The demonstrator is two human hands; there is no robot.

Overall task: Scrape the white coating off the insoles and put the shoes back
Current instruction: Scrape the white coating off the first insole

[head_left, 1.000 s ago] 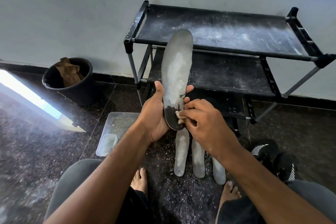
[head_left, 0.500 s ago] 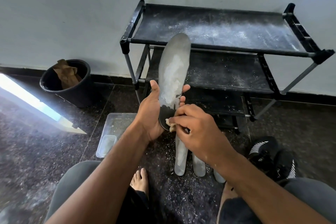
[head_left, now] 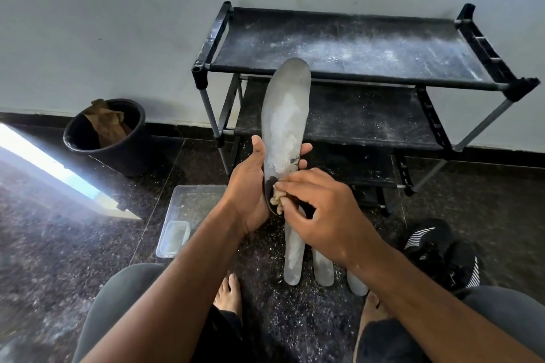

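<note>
Two grips: left hand [head_left: 250,186] round insole [head_left: 284,124], right hand [head_left: 327,212] pinching scraped-off clump [head_left: 277,199] (heel end).

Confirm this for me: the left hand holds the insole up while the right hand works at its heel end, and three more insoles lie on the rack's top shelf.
One thing is wrong. The left hand does hold the insole while the right hand works at its heel end, but the three other insoles lie on the floor, not on the rack's top shelf. The head view shows this.
</note>
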